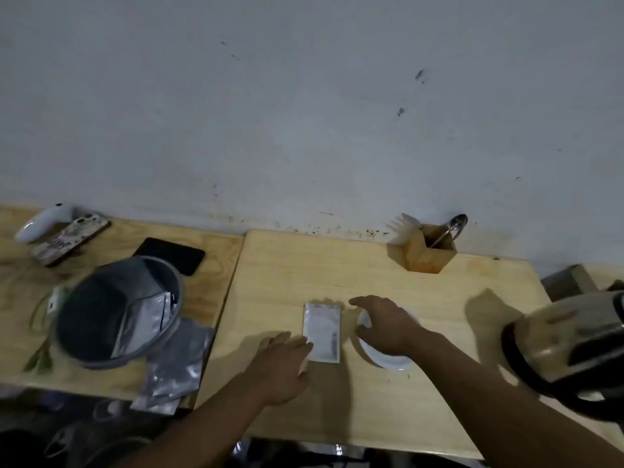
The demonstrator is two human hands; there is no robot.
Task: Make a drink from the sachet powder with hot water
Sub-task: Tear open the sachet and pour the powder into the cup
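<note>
Left hand (282, 361) lower centre, palm down, fingers loose, fingertips touching sachet's (322, 332) lower-left corner, not gripping. Sachet flat on table (388, 400), long axis running toward wall. Right hand (388, 325) spread over white cup (385, 358) just right of sachet, holding nothing. Left hand nearer sachet.

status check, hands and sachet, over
Left hand open, fingers on sachet edge. Right hand open over white cup. Sachet flat on table, unopened. Kettle at right, nothing blocking.
</note>
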